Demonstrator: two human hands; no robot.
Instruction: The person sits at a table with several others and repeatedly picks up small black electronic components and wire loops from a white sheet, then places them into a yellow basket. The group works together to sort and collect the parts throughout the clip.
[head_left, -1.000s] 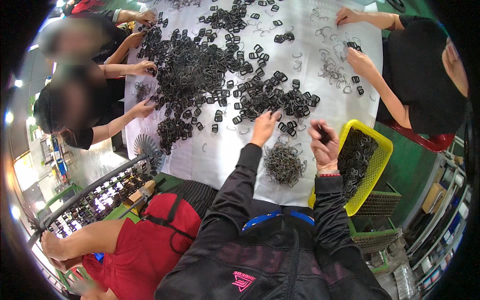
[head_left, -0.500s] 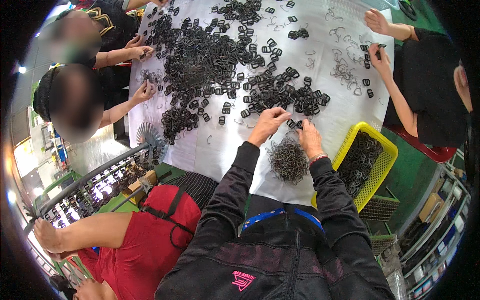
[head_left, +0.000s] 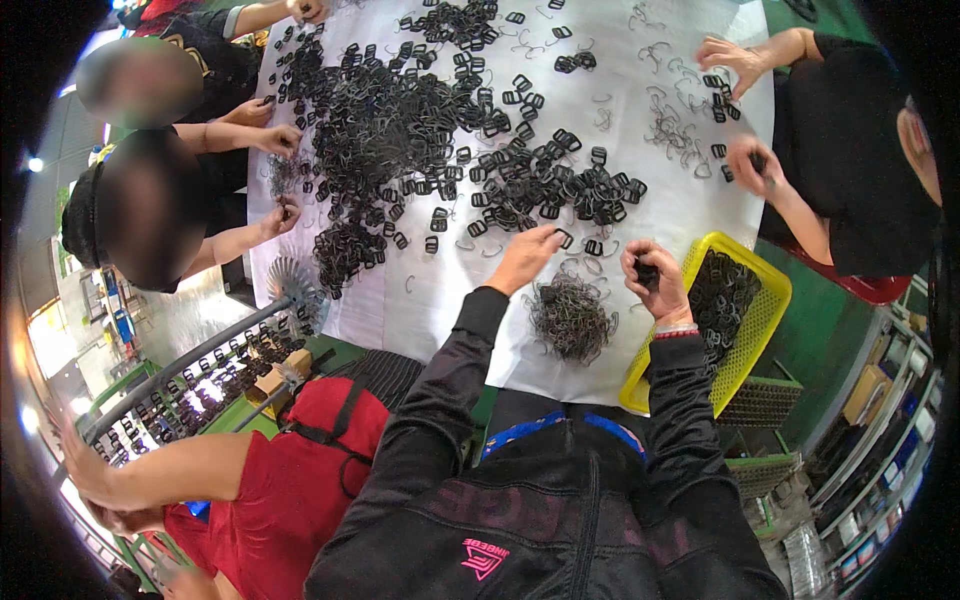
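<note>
My left hand [head_left: 528, 258] pinches a small black buckle [head_left: 564, 238] at its fingertips, above the white tabletop [head_left: 440, 330]. To its right, my right hand [head_left: 662, 288] is curled, palm partly up, around black buckles [head_left: 646, 268]; the fingers hide how many. Between the hands, another black buckle [head_left: 593, 247] lies on the table. Nearer me sits a tangled heap of thin dark wire hooks [head_left: 573, 318]. Just beyond my left hand spreads a pile of black buckles [head_left: 550, 185].
A yellow basket [head_left: 757, 350] full of dark metal pieces stands right of my right forearm. A larger buckle heap [head_left: 380, 120] covers the far left of the table. Co-workers' hands [head_left: 757, 168] work at the right edge, others at the left. Someone in red [head_left: 260, 500] is close on my left.
My right hand has moved right, away from my left hand, and turned with black buckles in its curled fingers. My left hand stays near the pile, now showing a buckle at its fingertips.
</note>
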